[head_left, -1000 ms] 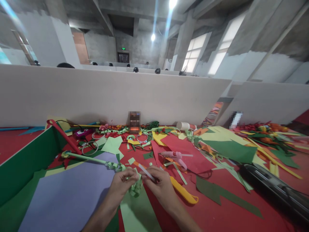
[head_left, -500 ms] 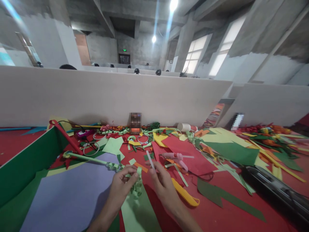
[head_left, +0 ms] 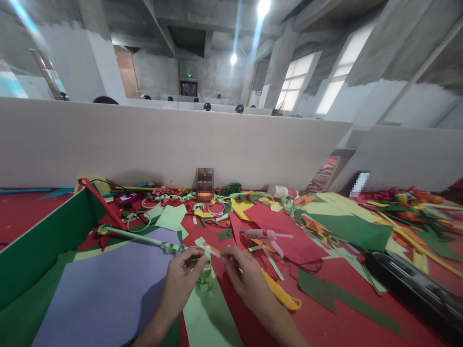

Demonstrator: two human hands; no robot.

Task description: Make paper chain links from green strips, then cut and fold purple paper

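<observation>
My left hand [head_left: 186,272] pinches the top of a light green paper chain [head_left: 205,279], whose curled loops hang below the fingers. My right hand [head_left: 244,270] is closed on a thin whitish glue stick [head_left: 213,251], and its far end lies across the top of the chain at the left fingertips. Under both hands is a light green paper sheet [head_left: 211,323]. Beyond my right hand lies a pink glue gun [head_left: 265,236] with a similar stick in its back. A yellow utility knife [head_left: 284,291] is partly hidden behind the right hand.
A purple sheet [head_left: 104,289] and an upright green panel [head_left: 47,236] are on the left. A rolled green paper stem [head_left: 133,234] points toward my left hand. Paper scraps cover the red table [head_left: 347,308]. At right lies a black device [head_left: 415,289]; a white partition [head_left: 144,144] stands behind.
The right hand has moved the glue stick from upright and apart to lying nearly level across the top of the paper chain. My left hand keeps its pinch in about the same place.
</observation>
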